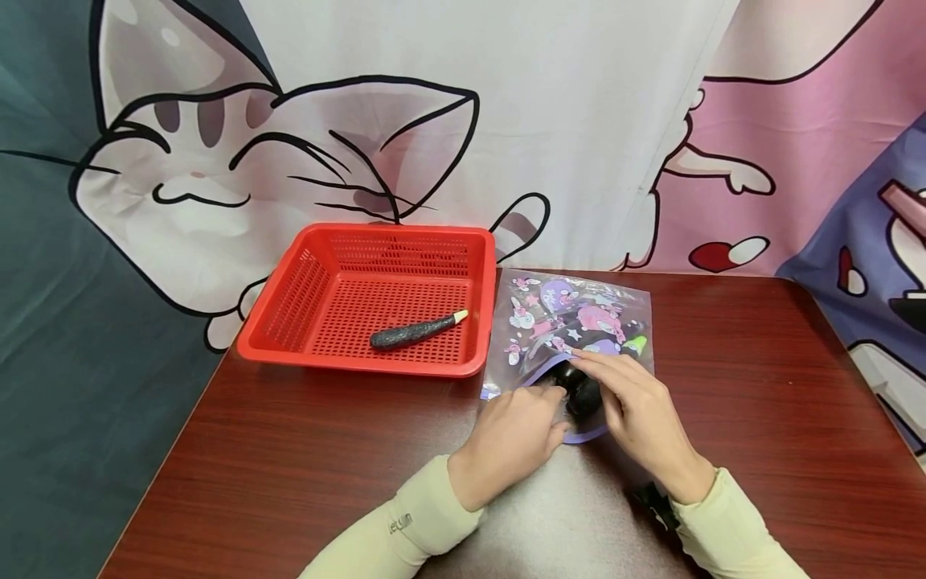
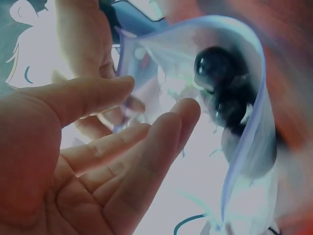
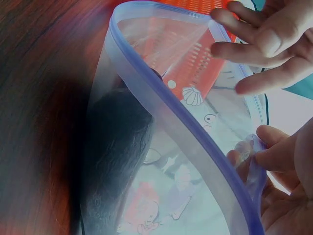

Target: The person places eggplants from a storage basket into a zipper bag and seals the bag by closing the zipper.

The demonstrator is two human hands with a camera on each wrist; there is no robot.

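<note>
A clear zip bag (image 1: 571, 310) with a purple rim and cartoon prints lies on the table, its mouth spread towards me. Inside it are several dark, glossy, round-ended things (image 2: 215, 68) that look like eggplants; a lime-green tip (image 1: 635, 345) shows through the plastic. My right hand (image 1: 640, 410) pinches the bag's rim between thumb and fingers, plainest in the right wrist view. At the mouth, my left hand (image 1: 510, 438) has its fingers loosely extended, nothing between thumb and fingers (image 2: 166, 137).
Left of the bag stands a red plastic basket (image 1: 362, 367) with slotted walls. One dark, wrinkled eggplant (image 1: 412, 334) with a pale tip lies in it. Behind the brown wooden table (image 1: 767, 386) hangs a cartoon-printed curtain (image 1: 579, 121).
</note>
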